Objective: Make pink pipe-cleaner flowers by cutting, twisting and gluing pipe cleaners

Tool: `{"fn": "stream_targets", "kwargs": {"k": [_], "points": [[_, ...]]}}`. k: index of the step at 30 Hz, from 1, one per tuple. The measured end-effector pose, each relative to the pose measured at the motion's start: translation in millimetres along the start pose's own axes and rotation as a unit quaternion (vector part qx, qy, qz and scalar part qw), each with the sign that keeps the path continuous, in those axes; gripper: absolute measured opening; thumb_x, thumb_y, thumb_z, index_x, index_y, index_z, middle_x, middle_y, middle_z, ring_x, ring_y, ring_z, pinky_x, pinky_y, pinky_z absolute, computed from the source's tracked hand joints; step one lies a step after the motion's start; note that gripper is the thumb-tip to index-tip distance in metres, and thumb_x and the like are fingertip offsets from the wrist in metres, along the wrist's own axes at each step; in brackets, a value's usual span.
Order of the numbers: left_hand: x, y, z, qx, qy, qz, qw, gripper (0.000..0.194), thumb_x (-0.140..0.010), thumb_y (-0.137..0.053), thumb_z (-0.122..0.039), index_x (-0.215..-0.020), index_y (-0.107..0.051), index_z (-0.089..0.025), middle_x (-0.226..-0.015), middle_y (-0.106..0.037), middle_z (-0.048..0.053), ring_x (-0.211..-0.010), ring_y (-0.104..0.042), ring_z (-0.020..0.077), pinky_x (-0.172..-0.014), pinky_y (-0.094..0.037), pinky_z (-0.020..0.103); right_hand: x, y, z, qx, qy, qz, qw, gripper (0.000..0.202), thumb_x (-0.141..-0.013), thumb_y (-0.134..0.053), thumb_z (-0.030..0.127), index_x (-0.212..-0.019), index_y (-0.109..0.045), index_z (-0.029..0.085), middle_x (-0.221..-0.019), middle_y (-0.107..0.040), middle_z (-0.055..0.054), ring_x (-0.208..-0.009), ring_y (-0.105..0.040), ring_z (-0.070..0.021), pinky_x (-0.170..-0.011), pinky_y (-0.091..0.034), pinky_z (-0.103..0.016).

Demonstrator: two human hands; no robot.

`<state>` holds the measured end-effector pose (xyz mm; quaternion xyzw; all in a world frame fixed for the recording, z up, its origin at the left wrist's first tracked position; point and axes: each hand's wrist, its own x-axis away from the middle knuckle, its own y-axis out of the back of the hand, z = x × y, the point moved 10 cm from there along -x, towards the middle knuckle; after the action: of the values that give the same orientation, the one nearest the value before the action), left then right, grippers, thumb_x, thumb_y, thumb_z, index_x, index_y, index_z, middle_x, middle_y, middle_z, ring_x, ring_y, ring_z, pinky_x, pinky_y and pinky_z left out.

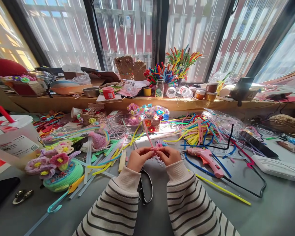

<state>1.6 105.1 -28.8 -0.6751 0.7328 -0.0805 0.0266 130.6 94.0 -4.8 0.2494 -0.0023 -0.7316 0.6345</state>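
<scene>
Both hands meet over the middle of the table, pinching a pink pipe cleaner (147, 133). Its free end rises up and away from the fingers. My left hand (140, 158) grips it from the left, thumb and forefinger pressed together. From the right, my right hand (169, 155) pinches the same piece, fingertips close to the left ones. The bit between the fingertips is mostly hidden. Under the hands lie scissors (147, 188), their handles showing between my sleeves. Beyond the hands stands a small basket of fuzzy flowers (152, 124).
A pink hot glue gun (206, 159) with a black cord lies right of my hands. Pipe cleaners (196, 131) are heaped behind it. Clear glue sticks (88, 160), a green flowered piece (64, 177) and a drink cup (14, 141) are at left. A white power strip (277, 168) lies right.
</scene>
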Motion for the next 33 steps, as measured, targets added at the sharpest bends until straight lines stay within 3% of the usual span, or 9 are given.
{"fn": "stream_targets", "kwargs": {"k": [6,13,17,22,26,33], "points": [[1,-0.6,-5,-0.044,-0.039,-0.007,0.998,0.021,-0.048,-0.066,-0.024,-0.065,-0.064,-0.013,-0.064,-0.065,0.006,-0.063,-0.059,0.0169,-0.062,-0.047,0.027,2,2,14,0.110,0.063,-0.010,0.992,0.018,-0.068,-0.050,0.028,-0.067,-0.062,0.015,-0.057,-0.061,-0.004,-0.051,-0.055,-0.0135,-0.049,-0.043,-0.022],[1,2.2,-7,-0.045,-0.048,-0.027,0.997,0.018,-0.048,-0.066,-0.022,-0.064,-0.063,-0.013,-0.063,-0.064,0.005,-0.063,-0.059,0.0165,-0.062,-0.047,0.027,14,-2,43,0.266,0.155,-0.058,0.950,0.020,-0.074,-0.041,0.022,-0.068,-0.059,0.015,-0.064,-0.058,-0.004,-0.057,-0.053,-0.0136,-0.052,-0.038,-0.022],[2,1.7,-11,-0.055,-0.064,-0.026,0.996,0.018,-0.049,-0.065,-0.022,-0.065,-0.063,-0.013,-0.066,-0.065,0.005,-0.065,-0.059,0.0169,-0.065,-0.047,0.028,13,-3,40,0.257,0.149,-0.064,0.953,0.017,-0.073,-0.042,0.023,-0.067,-0.056,0.015,-0.061,-0.056,-0.003,-0.054,-0.051,-0.0122,-0.051,-0.038,-0.021],[4,1.2,-18,-0.123,-0.088,-0.032,0.988,0.018,-0.050,-0.064,-0.024,-0.065,-0.064,-0.013,-0.069,-0.066,0.006,-0.070,-0.059,0.0184,-0.068,-0.046,0.029,11,-2,34,0.213,0.155,-0.063,0.963,0.018,-0.073,-0.043,0.023,-0.081,-0.057,0.015,-0.068,-0.057,-0.003,-0.053,-0.050,-0.0110,-0.053,-0.040,-0.020],[5,-0.5,-20,-0.178,-0.097,-0.035,0.979,0.019,-0.052,-0.062,-0.024,-0.067,-0.063,-0.014,-0.070,-0.066,0.006,-0.069,-0.060,0.0186,-0.068,-0.047,0.030,11,-7,31,0.241,0.162,-0.043,0.956,0.016,-0.073,-0.045,0.021,-0.075,-0.059,0.016,-0.066,-0.057,-0.002,-0.053,-0.051,-0.0118,-0.052,-0.039,-0.021],[7,-3.0,-22,-0.205,-0.127,-0.040,0.970,0.014,-0.056,-0.060,-0.024,-0.064,-0.057,-0.014,-0.064,-0.063,0.004,-0.062,-0.060,0.0158,-0.063,-0.048,0.029,12,-5,30,0.289,0.156,-0.063,0.942,0.012,-0.072,-0.049,0.021,-0.069,-0.060,0.018,-0.065,-0.058,-0.001,-0.057,-0.054,-0.0126,-0.050,-0.037,-0.020]]}}
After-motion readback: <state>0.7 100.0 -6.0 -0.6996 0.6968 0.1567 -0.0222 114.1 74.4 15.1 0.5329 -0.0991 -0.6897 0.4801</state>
